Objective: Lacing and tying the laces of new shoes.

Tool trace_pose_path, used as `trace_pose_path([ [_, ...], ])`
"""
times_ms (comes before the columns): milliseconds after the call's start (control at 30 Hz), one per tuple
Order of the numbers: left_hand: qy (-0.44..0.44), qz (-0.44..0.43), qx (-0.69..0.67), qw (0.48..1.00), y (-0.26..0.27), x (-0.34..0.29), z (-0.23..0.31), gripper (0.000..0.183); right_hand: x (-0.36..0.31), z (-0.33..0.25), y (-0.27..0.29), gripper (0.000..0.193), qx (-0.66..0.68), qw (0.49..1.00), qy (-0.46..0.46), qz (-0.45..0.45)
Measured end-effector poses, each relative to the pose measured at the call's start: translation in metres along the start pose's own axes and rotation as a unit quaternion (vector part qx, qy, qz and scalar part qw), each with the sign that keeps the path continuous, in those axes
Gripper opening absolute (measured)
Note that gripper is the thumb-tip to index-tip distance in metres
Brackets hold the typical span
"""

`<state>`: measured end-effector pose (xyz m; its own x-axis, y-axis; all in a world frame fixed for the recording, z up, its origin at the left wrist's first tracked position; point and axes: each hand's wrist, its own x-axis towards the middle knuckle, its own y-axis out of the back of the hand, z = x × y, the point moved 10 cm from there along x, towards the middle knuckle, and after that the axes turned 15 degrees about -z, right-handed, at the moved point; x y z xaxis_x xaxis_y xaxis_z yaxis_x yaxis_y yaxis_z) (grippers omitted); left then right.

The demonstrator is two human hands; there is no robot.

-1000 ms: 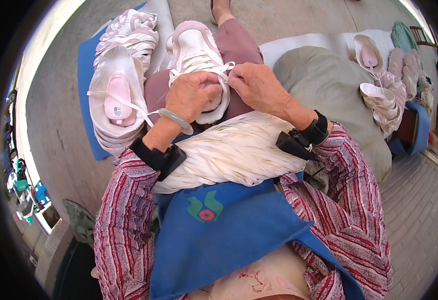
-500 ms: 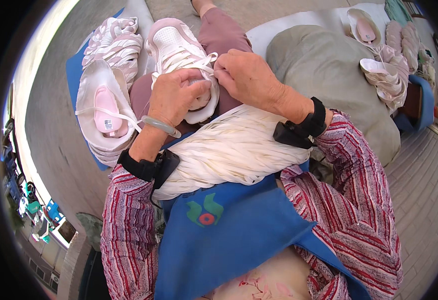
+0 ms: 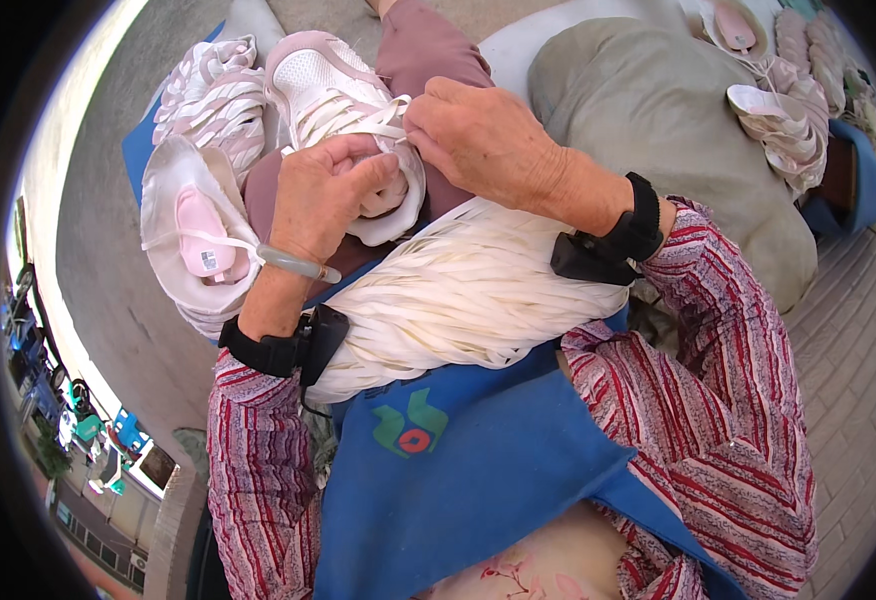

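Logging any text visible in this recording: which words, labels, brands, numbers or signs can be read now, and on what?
Readable text: none.
Small label on the pink insole: dark marks, too small to read.
Emblem on the blue apron: green and red shapes, no readable words.
Shoe by the left hand: no lettering I can make out.

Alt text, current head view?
A person's left hand is at the opening of a pink-and-white sneaker, right hand beside its white laces. A bundle of white strands lies across a blue apron; more shoes sit left.
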<state>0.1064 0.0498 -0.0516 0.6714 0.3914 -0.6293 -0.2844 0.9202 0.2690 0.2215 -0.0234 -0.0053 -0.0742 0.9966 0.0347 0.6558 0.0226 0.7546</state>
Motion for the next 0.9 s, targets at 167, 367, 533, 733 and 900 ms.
trace_pose_path([
  [167, 0.006, -0.001, -0.015, 1.0, 0.0, -0.006, 0.006, 0.028, 0.001, -0.004, -0.002, 0.01, -0.013, 1.0, 0.007, -0.003],
  [367, -0.005, 0.0, 0.005, 1.0, 0.001, -0.008, 0.006, 0.026, 0.008, -0.029, -0.005, 0.012, -0.14, 0.989, 0.016, -0.037],
  [533, -0.001, -0.01, -0.019, 1.0, 0.001, -0.008, 0.006, 0.026, 0.008, -0.04, -0.009, 0.016, -0.155, 0.985, 0.068, -0.04],
  [733, 0.004, -0.004, -0.017, 1.0, 0.004, -0.011, 0.008, 0.023, 0.009, -0.01, -0.01, 0.011, -0.002, 1.0, 0.024, -0.007],
  [900, -0.013, -0.015, -0.035, 0.999, 0.005, -0.014, 0.006, 0.021, 0.011, -0.049, -0.015, 0.012, -0.123, 0.988, 0.084, -0.046],
])
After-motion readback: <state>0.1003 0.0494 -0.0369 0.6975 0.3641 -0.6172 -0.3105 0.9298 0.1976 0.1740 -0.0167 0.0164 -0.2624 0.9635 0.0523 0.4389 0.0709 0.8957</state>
